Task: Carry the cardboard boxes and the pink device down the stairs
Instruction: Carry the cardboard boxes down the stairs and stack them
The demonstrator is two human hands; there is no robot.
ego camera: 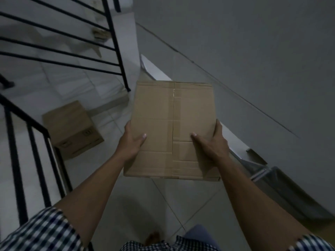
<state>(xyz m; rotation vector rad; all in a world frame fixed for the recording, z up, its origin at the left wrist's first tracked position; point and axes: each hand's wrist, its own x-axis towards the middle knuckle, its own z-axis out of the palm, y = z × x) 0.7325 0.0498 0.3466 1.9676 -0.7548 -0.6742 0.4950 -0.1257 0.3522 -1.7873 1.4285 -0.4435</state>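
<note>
Currently one cardboard box (172,127) is held out in front of the body, clear of the floor, with its flat top face turned up to the camera. Flaps are closed and a taped seam is seen running down the middle of the top.

Grip: the box is clamped at both side edges, toward its near end.
- Left hand (131,142): set on the left edge, thumb laid across the top face, fingers wrapped round the edge and hidden.
- Right hand (212,144): set on the right edge the same way, thumb on top pointing inward, fingers out of sight behind the side.

Both forearms are stretched forward and bare up to the checked sleeves (41,230).

A second cardboard box (72,129) is seen lower left, resting on the tiled floor (137,196), near the black railing (121,58) and well apart from both hands. Marks are printed on its side but are too blurred to be read.

Railing bars are seen at upper left and lower left. Pale blurred shapes are visible through the upper bars and cannot be identified. A grey wall (253,51) fills the right side, crossed by a thin diagonal line. A dark object (293,196) is set against the wall at lower right; what it is cannot be told. A bare foot (153,239) is seen at the bottom edge.
</note>
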